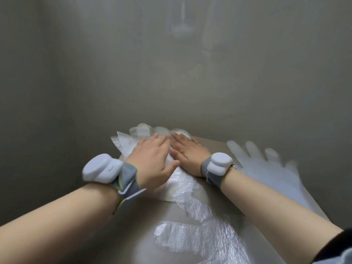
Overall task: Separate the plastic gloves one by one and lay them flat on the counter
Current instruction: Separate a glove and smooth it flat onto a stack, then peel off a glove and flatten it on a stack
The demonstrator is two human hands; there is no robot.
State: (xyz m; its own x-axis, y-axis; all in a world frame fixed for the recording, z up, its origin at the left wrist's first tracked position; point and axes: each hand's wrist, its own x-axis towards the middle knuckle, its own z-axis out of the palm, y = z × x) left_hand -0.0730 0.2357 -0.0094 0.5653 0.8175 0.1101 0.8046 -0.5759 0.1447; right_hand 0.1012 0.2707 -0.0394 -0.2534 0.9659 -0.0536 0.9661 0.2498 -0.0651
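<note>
A crumpled pile of clear plastic gloves lies on the grey steel counter near the back wall. My left hand presses flat on the pile's left side with straight fingers. Beside it, my right hand lies flat on the pile too, fingers pointing toward the wall. One glove is spread flat on the counter at the right, fingers pointing away. Another flat glove lies near the front, between my forearms. Both wrists carry white devices on grey straps.
A steel back wall rises right behind the pile and a side wall closes the left. The counter's right edge runs diagonally under my right forearm.
</note>
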